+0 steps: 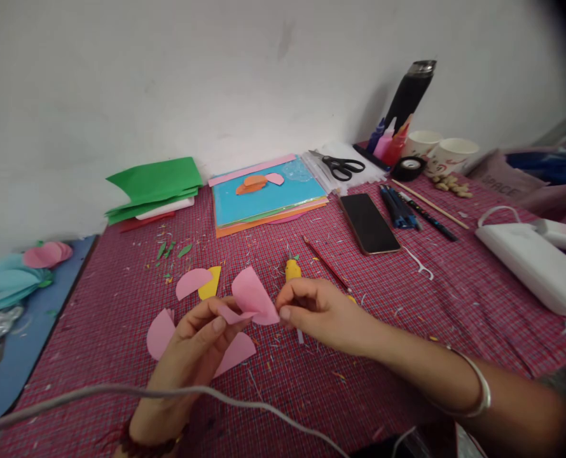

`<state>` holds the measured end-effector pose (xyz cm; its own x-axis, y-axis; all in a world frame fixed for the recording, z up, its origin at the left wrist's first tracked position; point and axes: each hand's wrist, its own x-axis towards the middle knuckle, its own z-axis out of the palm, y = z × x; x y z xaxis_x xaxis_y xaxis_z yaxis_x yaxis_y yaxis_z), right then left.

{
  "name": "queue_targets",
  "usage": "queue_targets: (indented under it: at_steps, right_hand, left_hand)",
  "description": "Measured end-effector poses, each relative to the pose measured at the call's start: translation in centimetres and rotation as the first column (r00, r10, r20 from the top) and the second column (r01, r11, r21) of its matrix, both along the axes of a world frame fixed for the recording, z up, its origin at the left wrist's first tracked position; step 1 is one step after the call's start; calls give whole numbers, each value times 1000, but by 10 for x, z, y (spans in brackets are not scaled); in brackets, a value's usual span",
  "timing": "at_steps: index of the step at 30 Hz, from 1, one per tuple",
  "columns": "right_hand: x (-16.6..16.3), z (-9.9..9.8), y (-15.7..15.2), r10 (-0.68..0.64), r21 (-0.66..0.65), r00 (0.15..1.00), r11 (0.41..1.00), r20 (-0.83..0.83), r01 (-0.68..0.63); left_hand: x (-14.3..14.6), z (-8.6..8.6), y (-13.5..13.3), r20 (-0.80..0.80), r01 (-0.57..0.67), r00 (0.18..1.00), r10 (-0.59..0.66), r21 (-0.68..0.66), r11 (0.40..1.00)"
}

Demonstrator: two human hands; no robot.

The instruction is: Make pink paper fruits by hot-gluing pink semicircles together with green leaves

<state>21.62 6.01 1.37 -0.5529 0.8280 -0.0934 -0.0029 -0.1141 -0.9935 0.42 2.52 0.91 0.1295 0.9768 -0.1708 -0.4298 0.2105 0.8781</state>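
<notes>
My left hand (201, 340) pinches a folded pink paper piece (253, 294) between thumb and fingers, and its rounded flaps stand apart. On the other side, my right hand (318, 312) has its thumb and forefinger pressed together at the right edge of that paper. Whether the right fingertips grip the edge is hard to make out. Around the left hand lie pink half-circles (193, 282) and a yellow paper piece (210, 284). More pink pieces (160, 334) rest partly behind the left hand. A yellow-handled tool (292, 270) lies just behind my right hand.
Paper scraps dot the checked tablecloth (116, 292). Behind are green sheets (154, 184), a blue paper stack (268, 203), scissors (341, 166) and a phone (369, 222). A white device (535, 264) stands right. A pale cable (168, 390) crosses the foreground. Paper flowers (20, 280) sit left.
</notes>
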Motion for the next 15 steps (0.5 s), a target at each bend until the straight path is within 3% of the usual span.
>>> queue_targets:
  at_steps: [12, 15]
  right_hand:
    - [-2, -6, 1, -71, 37, 997, 997, 8, 71]
    - [-1, -10, 5, -175, 96, 984, 981, 32, 171]
  left_hand:
    - [15, -1, 1, -22, -75, 997, 74, -42, 996]
    - [5, 3, 6, -111, -219, 969, 219, 9, 976]
